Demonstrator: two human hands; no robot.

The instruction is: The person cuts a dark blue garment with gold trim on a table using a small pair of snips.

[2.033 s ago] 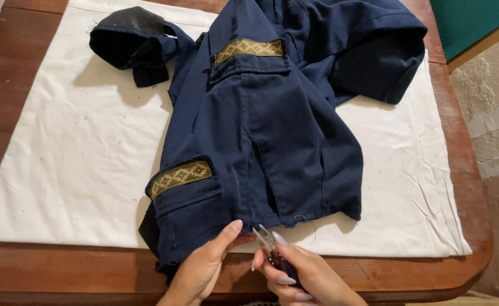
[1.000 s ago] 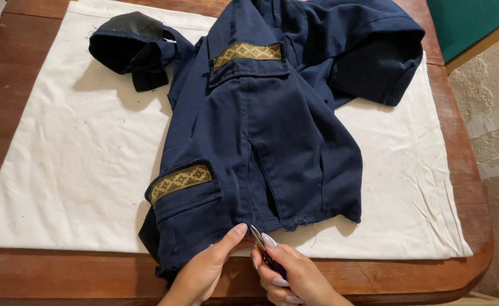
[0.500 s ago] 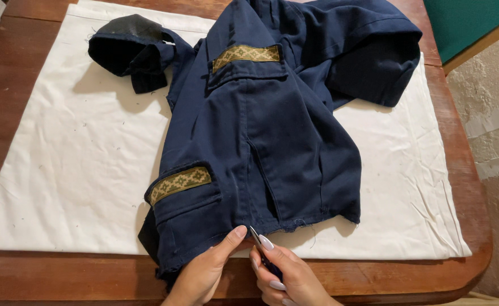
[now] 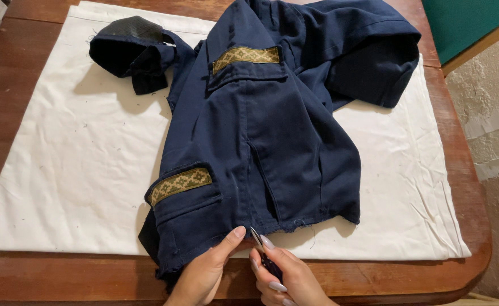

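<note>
Navy jacket [image 4: 272,136] lies spread across the middle of the frame on a white cloth [image 4: 79,158], its collar end toward the top edge and its raw, frayed hem toward the bottom centre. Two pocket flaps carry a strip of olive patterned trim: one upper flap [image 4: 246,55] near the top centre, one lower flap [image 4: 180,184] left of centre. A sleeve with a dark cuff [image 4: 133,45] is folded out to the upper left, and the other sleeve [image 4: 374,56] bunches at the upper right.

At the bottom centre, the left hand [image 4: 204,272] presses its thumb onto the hem, the other fingers curled down over the fabric edge, pinning the cloth flat. Just beside it, the right hand [image 4: 286,275] is closed in a pinch around a small dark-handled cutting tool [image 4: 261,249], whose thin metal tip points up at the hem right next to the left thumb. Whether the tip actually touches the fabric cannot be told.

The white cloth covers most of a brown wooden table [image 4: 11,90], whose bare edge shows along the left, bottom and right. A pale rough wall [image 4: 493,124] fills the right side, with a green panel [image 4: 465,22] in the upper right corner.
</note>
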